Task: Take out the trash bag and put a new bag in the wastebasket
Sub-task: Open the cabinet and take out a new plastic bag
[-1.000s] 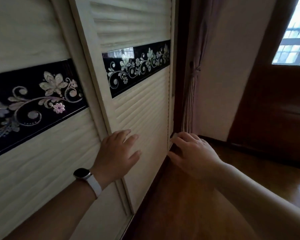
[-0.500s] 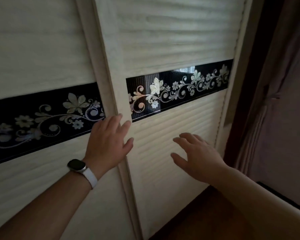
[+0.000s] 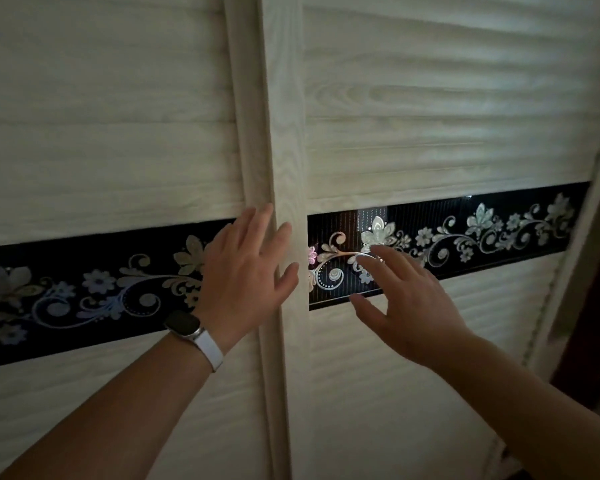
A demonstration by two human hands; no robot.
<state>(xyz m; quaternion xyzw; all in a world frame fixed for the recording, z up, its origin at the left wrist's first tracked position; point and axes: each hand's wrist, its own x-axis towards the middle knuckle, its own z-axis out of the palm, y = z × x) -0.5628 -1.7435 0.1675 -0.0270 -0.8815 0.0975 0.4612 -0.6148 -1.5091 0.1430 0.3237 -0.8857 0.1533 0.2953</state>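
**Both hands spread at closet door seam, no bin or bag in frame**

Head view, dim light. Two cream slatted sliding doors fill the frame: left door and right door. Each carries a black floral band across its middle, left band and right band. The right door's vertical frame edge overlaps the left door at the seam.

Left hand: fingers spread, flat, palm toward the doors, sitting over the seam where the left band ends; fingertips lie on the right door's frame edge. Holds nothing. Cannot tell how firmly it presses. Watch with white strap on the left wrist.

Right hand: fingers spread, slightly curled, empty, over the left end of the right band and the slats just below it. Contact with the door cannot be told.

Dark strip beyond the right door's right edge.

Wastebasket and trash bag: neither shows in this view.
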